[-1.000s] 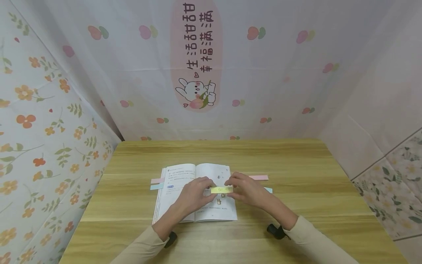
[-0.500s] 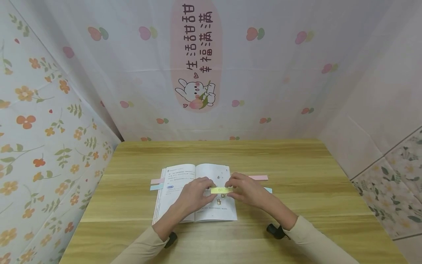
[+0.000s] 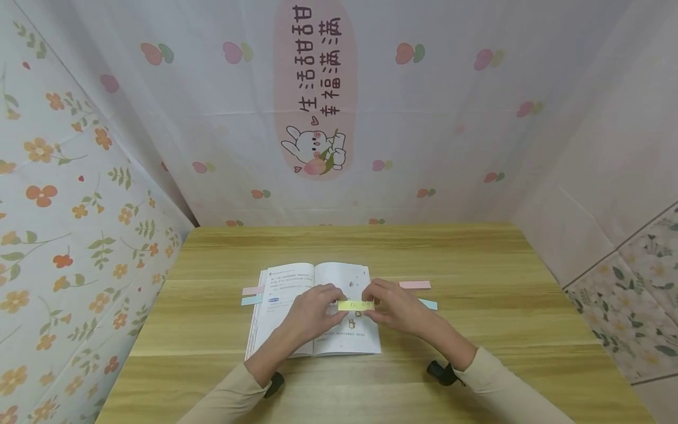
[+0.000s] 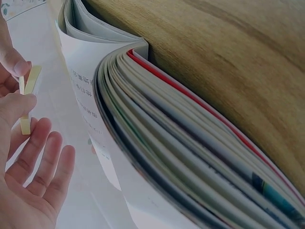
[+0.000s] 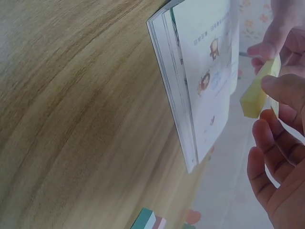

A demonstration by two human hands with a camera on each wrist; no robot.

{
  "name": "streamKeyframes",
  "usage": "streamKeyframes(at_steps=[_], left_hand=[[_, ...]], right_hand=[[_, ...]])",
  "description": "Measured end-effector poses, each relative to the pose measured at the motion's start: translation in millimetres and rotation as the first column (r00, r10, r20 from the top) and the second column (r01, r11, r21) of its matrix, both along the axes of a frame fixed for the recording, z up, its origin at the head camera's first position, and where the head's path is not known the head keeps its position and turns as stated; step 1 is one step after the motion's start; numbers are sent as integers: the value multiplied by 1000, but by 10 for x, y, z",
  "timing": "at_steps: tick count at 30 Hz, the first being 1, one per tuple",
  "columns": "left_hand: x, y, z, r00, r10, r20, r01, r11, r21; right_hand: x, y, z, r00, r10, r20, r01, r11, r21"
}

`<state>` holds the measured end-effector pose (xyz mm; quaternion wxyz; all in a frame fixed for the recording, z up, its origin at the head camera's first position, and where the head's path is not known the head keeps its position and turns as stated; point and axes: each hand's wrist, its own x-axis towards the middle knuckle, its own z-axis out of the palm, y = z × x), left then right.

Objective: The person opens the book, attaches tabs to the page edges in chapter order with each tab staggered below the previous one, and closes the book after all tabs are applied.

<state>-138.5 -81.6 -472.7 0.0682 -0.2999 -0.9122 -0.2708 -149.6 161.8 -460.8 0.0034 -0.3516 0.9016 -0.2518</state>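
Over the right page of an open book [image 3: 339, 277], both hands hold a small pad of yellow sticky notes [image 3: 352, 305] marked with handwriting. My left hand [image 3: 312, 312] pinches its left end between thumb and index finger; the other fingers spread loosely in the left wrist view. At the right end, my right hand [image 3: 394, 303] has thumb and fingers on the pad. The right wrist view shows the yellow pad [image 5: 254, 99] as a thick block with a thin leaf standing apart from it. Fingers hide part of both ends.
Pink [image 3: 252, 291] and blue strips [image 3: 251, 301] stick out beside the book's left edge. To the right, a pink note pad [image 3: 415, 285] and a blue one [image 3: 429, 304] lie on the wooden table [image 3: 477, 259]. Patterned cloth [image 3: 222, 135] hangs behind.
My right fingers have shifted slightly on the yellow pad, and more of its handwriting shows than half a second ago. My left hand and the book have stayed put.
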Motion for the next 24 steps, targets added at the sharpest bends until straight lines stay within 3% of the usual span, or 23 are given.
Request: streamKeyframes(at_steps=[12, 24], left_hand=[[-13, -17, -9, 1000, -9, -28, 9, 1000, -11], [-11, -26, -10, 999, -2, -40, 1, 1000, -24]], right_hand=[[-13, 5, 1, 995, 18, 95, -14, 999, -47], [-18, 25, -5, 960, 51, 277, -11, 989, -145]])
